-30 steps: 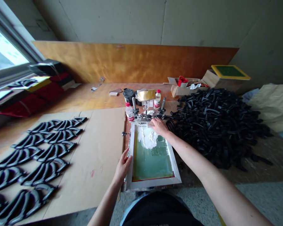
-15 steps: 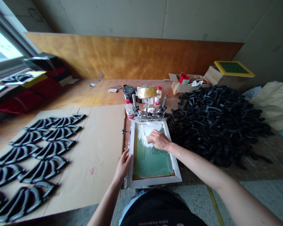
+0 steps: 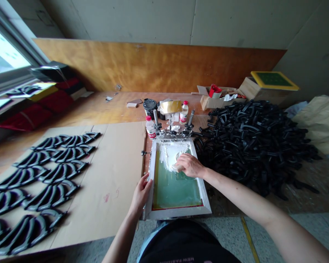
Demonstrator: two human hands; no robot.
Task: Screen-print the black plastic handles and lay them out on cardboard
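A silk-screen frame [image 3: 177, 211] with a pale metal rim and green mesh lies in front of me, its far end at a metal clamp fixture [image 3: 173, 134]. Thick white ink [image 3: 170, 153] is smeared over the far part of the mesh. My right hand [image 3: 191, 165] is closed on a small pale squeegee [image 3: 178, 168], which touches the mesh at the near edge of the ink; its grip end is hidden by my fingers. At the left rail, my left hand [image 3: 141, 191] grips the frame's side, fingers along the edge.
Black curved plastic parts stand in rows [image 3: 59, 186] on a cardboard sheet [image 3: 120, 164] at left. A large heap of black parts [image 3: 254, 146] rises close by on the right. Behind the fixture are red-capped bottles [image 3: 184, 113], a black tub [image 3: 149, 106] and an open carton [image 3: 208, 103].
My right hand has shifted slightly to the right and nearer me with the squeegee over the mesh. My left hand stays at the frame's left rail.
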